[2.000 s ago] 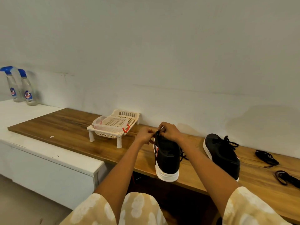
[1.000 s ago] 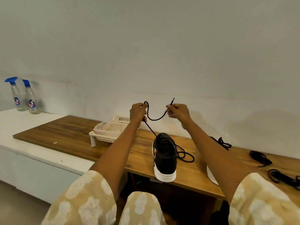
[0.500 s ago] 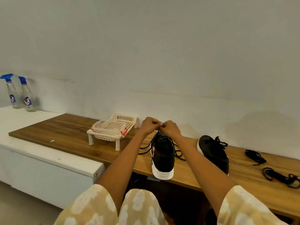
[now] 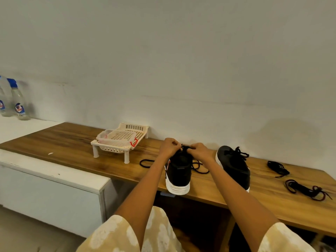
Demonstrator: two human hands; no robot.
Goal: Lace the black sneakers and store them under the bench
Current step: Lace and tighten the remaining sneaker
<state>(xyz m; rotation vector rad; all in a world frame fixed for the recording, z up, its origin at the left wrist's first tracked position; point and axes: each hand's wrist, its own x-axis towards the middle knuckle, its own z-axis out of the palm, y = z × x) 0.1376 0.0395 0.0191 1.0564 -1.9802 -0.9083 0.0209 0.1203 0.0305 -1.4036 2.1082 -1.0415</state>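
A black sneaker with a white sole stands on the wooden bench, heel toward me at the front edge. My left hand and my right hand meet over its tongue, each pinching the black lace. Loose lace loops trail on the wood on both sides of the shoe. A second black sneaker, with its laces tied, stands just to the right, partly behind my right forearm.
A cream plastic rack on legs stands left of the shoes by the wall. Two loose laces, black and dark red, lie at the right. Two spray bottles stand on the white ledge far left. Dark space opens under the bench.
A second ago both hands held the lace raised high above the shoe. They have come down to the tongue and now pinch the lace close together.
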